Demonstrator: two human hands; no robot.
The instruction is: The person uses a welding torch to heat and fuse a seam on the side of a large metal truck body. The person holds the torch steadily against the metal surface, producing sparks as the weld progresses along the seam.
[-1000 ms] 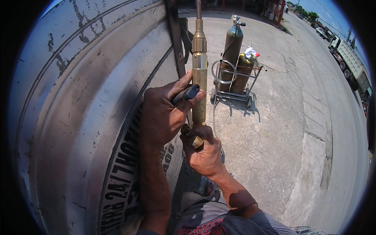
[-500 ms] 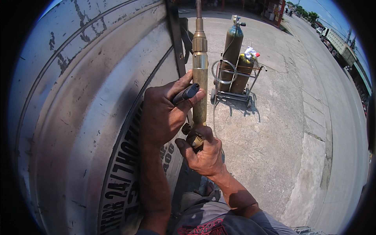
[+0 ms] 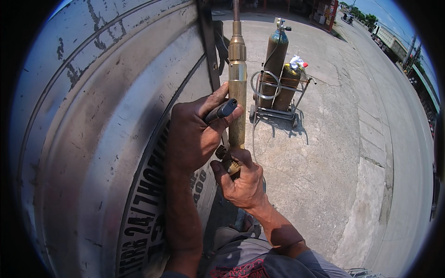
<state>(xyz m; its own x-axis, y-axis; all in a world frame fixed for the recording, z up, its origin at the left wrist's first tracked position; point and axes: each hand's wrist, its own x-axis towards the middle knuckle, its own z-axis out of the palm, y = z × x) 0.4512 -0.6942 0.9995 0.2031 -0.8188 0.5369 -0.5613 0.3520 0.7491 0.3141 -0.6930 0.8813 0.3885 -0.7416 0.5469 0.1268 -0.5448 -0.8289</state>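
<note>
A brass gas torch (image 3: 238,109) stands upright in front of me, with its copper-coloured tube running up past the top edge. My left hand (image 3: 198,129) closes around the handle's left side, a finger lying along it. The same hand grips a small black lighter (image 3: 221,111) between thumb and palm, its end pointing up and right. At the torch's base, my right hand (image 3: 243,180) is closed around a ridged brass valve knob (image 3: 233,167), the thumb bent up beside it. A dark ridged knob (image 3: 221,151) sticks out between the two hands. Some right fingers are hidden behind the fittings.
A large metal vehicle panel (image 3: 88,139) with black lettering rises close on my left. Ahead right, two gas cylinders (image 3: 274,65) stand on a wheeled cart (image 3: 289,113) with a coiled hose (image 3: 265,85). Beyond the concrete lie a road, a truck (image 3: 389,39) and a motorcycle.
My right thumb has shifted slightly up and closer to the valve knob. My left hand, lighter and torch stay almost still. On the road the truck has moved farther off; a motorcycle now shows more clearly.
</note>
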